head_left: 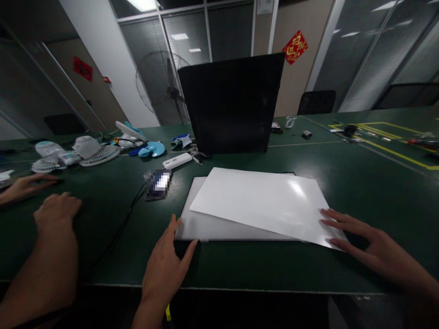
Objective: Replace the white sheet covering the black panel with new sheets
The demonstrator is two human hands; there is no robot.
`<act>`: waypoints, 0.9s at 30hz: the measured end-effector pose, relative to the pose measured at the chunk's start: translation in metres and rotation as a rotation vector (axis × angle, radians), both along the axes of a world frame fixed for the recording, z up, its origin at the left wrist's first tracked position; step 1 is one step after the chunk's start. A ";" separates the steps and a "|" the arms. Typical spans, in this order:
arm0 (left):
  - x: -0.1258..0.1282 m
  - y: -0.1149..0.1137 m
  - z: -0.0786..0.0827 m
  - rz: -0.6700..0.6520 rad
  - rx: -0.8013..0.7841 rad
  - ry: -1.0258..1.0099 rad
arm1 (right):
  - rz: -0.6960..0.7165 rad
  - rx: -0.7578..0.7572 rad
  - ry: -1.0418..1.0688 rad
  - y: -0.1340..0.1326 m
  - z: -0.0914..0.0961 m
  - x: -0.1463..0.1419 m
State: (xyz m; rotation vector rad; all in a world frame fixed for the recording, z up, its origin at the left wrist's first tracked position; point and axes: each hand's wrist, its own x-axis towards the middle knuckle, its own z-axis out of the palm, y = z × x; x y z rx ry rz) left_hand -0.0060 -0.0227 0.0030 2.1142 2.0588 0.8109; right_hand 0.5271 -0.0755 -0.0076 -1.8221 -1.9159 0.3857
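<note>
A glossy white sheet point(254, 196) lies askew over a flat white panel point(206, 226) with a thin black edge, on the green table. The sheet's right end reaches past the panel's front edge. At the panel's front left corner is my left hand point(166, 262), thumb and fingers apart, with the fingertips at its edge. My right hand point(370, 240) rests its spread fingertips and thumb on the right end of the sheet. Whether any fingertip reaches under the sheet I cannot tell.
Behind the panel stands a large black screen point(233, 105). A pixelated device point(157, 184) with a cable and a white stick-shaped device point(177, 161) lie left of it. White fan parts point(99, 155) are farther left, near another person's hands point(58, 210). Yellow tape point(398, 153) marks the table's right side.
</note>
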 end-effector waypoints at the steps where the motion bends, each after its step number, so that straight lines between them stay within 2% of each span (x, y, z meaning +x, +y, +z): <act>1: 0.000 0.000 0.000 0.000 0.004 0.003 | -0.004 0.002 -0.002 0.000 -0.001 0.000; 8: -0.005 0.002 -0.003 -0.066 0.030 0.010 | -0.203 0.059 -0.065 0.005 -0.020 0.009; 15: -0.008 0.002 -0.006 -0.120 0.057 -0.004 | -0.026 0.058 -0.094 0.009 -0.018 0.007; 19: -0.009 0.003 -0.008 -0.158 0.071 0.006 | -0.004 0.036 -0.117 0.008 -0.012 0.005; 27: -0.009 0.003 -0.009 -0.140 0.087 0.023 | 0.006 0.043 -0.117 0.006 -0.008 -0.001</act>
